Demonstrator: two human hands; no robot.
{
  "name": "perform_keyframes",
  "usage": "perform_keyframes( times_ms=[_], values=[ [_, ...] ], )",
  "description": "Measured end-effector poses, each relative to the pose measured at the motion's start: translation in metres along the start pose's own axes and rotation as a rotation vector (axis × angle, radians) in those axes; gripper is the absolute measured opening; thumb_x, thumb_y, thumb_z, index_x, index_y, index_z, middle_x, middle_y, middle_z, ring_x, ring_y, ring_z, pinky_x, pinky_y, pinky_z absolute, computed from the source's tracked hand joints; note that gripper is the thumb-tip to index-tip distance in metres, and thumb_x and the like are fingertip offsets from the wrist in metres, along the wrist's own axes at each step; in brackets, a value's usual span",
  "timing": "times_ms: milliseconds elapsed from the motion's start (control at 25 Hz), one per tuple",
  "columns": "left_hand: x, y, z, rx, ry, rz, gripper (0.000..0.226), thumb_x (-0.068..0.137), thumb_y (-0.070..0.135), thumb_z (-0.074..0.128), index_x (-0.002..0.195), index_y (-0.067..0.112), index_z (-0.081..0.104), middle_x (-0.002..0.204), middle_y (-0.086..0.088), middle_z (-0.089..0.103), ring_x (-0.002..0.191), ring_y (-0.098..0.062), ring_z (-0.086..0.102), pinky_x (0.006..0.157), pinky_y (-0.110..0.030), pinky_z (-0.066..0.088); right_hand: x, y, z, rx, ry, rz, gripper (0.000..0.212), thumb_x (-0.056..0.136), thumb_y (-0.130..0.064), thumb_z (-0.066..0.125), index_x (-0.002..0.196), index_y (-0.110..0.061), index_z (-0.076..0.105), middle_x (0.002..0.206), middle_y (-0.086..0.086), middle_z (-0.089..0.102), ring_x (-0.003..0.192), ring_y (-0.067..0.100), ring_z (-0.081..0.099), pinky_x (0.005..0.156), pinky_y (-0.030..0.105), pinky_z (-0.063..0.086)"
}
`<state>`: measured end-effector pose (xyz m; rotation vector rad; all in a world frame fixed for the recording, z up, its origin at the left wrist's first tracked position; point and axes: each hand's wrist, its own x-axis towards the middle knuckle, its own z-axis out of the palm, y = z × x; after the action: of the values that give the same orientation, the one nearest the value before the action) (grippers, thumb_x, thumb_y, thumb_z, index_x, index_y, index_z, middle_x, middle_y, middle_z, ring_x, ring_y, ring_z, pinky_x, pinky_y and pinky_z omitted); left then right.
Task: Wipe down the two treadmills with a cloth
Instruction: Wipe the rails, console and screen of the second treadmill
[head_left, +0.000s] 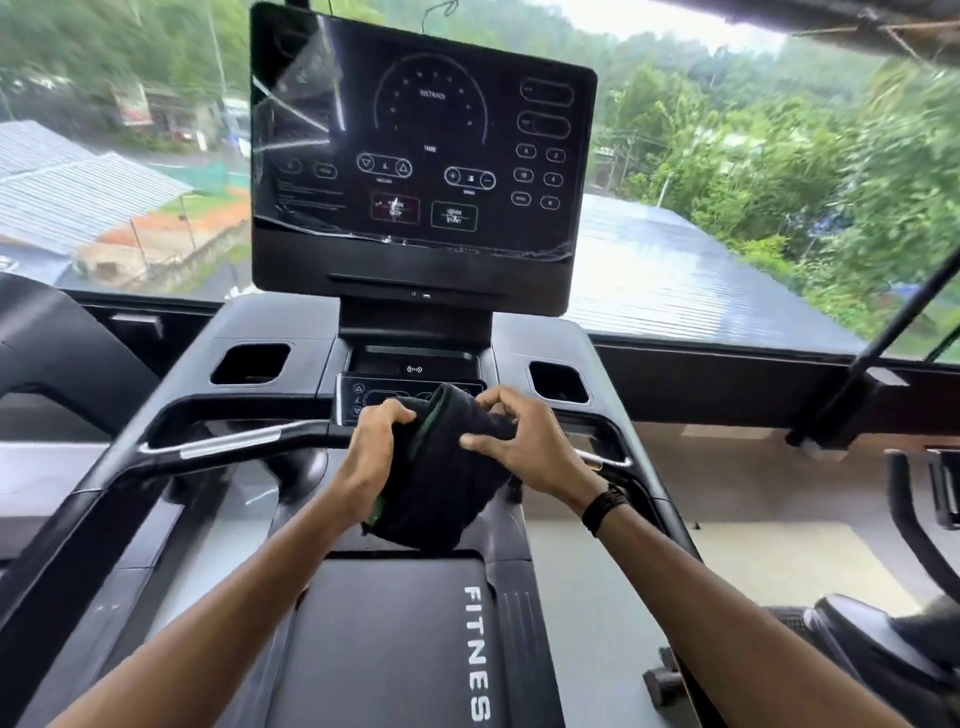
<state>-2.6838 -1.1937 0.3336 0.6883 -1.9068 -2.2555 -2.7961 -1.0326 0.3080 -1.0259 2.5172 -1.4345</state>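
Far left I see the edge of a second machine (62, 353), dark and blurred. Ahead of me stands the treadmill (260, 447), its console screen (423, 156) upright against the window, its belt (384, 639) running below between my forearms. My left hand (376, 447) has its grip curled round the left side of the dark cloth (447, 483), which hangs bunched in the air just in front of the small control panel (363, 395), above the belt's front end. My right hand (524, 447) pinches the cloth's upper right fold, a dark band (605, 506) on its wrist. Further right, another machine's frame (914, 525) shows near the edge.
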Motion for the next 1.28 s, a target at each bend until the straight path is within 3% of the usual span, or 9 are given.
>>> perform_keyframes(
  times_ms=[120, 200, 280, 520, 720, 800, 880, 1080, 1280],
  values=[
    [-0.017, 0.026, -0.008, -0.016, 0.005, 0.069, 0.049, 0.095, 0.025, 0.042, 0.055, 0.013, 0.068, 0.051, -0.004, 0.064, 0.049, -0.019, 0.058, 0.057, -0.028, 0.043, 0.008, -0.035, -0.005, -0.054, -0.154, -0.177, 0.033, 0.074, -0.02, 0.086, 0.101, -0.02, 0.068, 0.071, -0.013, 0.054, 0.066, 0.001, 0.048, 0.069, 0.018, 0.041],
    [-0.027, 0.043, -0.004, -0.022, 0.0, 0.147, 0.053, 0.096, 0.021, 0.042, 0.051, 0.015, 0.07, 0.05, 0.0, 0.065, 0.049, -0.015, 0.06, 0.056, -0.027, 0.044, 0.012, -0.058, -0.012, -0.147, -0.248, -0.282, 0.032, 0.072, -0.023, 0.086, 0.1, -0.027, 0.069, 0.076, -0.011, 0.062, 0.07, 0.005, 0.056, 0.072, 0.025, 0.048],
    [-0.037, 0.055, 0.007, 0.017, 0.013, 0.234, 0.048, 0.096, 0.017, 0.042, 0.058, 0.016, 0.071, 0.055, 0.0, 0.068, 0.055, -0.014, 0.063, 0.056, -0.024, 0.048, 0.014, -0.073, -0.025, -0.211, -0.21, -0.335, 0.025, 0.072, -0.027, 0.085, 0.091, -0.03, 0.068, 0.074, -0.008, 0.065, 0.07, 0.007, 0.058, 0.072, 0.035, 0.052],
    [-0.083, 0.069, 0.047, 0.047, -0.018, 0.404, 0.046, 0.1, 0.022, 0.035, 0.084, 0.016, 0.077, 0.08, -0.008, 0.075, 0.077, -0.02, 0.069, 0.064, -0.022, 0.055, -0.01, -0.094, -0.07, -0.068, -0.06, -0.402, 0.014, 0.078, -0.03, 0.081, 0.082, -0.025, 0.068, 0.071, -0.008, 0.064, 0.068, 0.003, 0.053, 0.07, 0.034, 0.048],
    [-0.121, 0.065, 0.052, 0.114, -0.112, 0.565, 0.032, 0.092, 0.028, 0.058, 0.106, 0.005, 0.074, 0.093, -0.019, 0.072, 0.083, -0.021, 0.07, 0.07, -0.021, 0.055, -0.021, -0.115, -0.067, -0.096, -0.007, -0.459, 0.022, 0.081, -0.035, 0.08, 0.092, -0.021, 0.067, 0.099, -0.004, 0.058, 0.099, 0.015, 0.052, 0.089, 0.034, 0.045],
    [-0.142, 0.07, 0.039, 0.173, -0.03, 0.588, 0.022, 0.082, 0.007, 0.062, 0.09, 0.017, 0.08, 0.079, -0.009, 0.072, 0.071, -0.016, 0.068, 0.062, -0.018, 0.051, -0.026, -0.133, -0.059, -0.074, -0.107, -0.467, 0.02, 0.082, -0.035, 0.079, 0.086, -0.026, 0.062, 0.095, -0.006, 0.057, 0.089, 0.014, 0.056, 0.081, 0.035, 0.048],
    [-0.162, 0.074, 0.02, 0.278, 0.078, 0.581, 0.042, 0.075, -0.009, 0.056, 0.072, 0.025, 0.08, 0.067, 0.003, 0.07, 0.064, -0.008, 0.065, 0.059, -0.014, 0.048, -0.034, -0.154, -0.051, -0.167, -0.189, -0.494, 0.03, 0.08, -0.045, 0.079, 0.078, -0.028, 0.055, 0.077, -0.008, 0.059, 0.072, 0.014, 0.054, 0.066, 0.034, 0.044],
    [-0.215, 0.072, -0.039, 0.605, 0.401, 0.677, 0.033, 0.059, 0.014, 0.058, 0.088, 0.019, 0.073, 0.087, -0.004, 0.074, 0.087, -0.023, 0.067, 0.081, -0.038, 0.051, -0.061, -0.216, -0.013, -0.258, -0.185, -0.633, 0.039, 0.079, -0.049, 0.079, 0.077, -0.021, 0.052, 0.065, -0.007, 0.051, 0.061, 0.017, 0.045, 0.059, 0.032, 0.033],
    [-0.299, 0.078, -0.1, 0.803, 0.742, 0.823, 0.035, 0.062, 0.014, 0.05, 0.09, 0.026, 0.068, 0.08, 0.002, 0.071, 0.073, -0.016, 0.065, 0.068, -0.027, 0.049, -0.093, -0.29, 0.047, -0.152, -0.273, -0.745, 0.042, 0.077, -0.047, 0.082, 0.072, -0.022, 0.048, 0.06, -0.011, 0.045, 0.057, 0.004, 0.041, 0.055, 0.024, 0.03]
  ],
)
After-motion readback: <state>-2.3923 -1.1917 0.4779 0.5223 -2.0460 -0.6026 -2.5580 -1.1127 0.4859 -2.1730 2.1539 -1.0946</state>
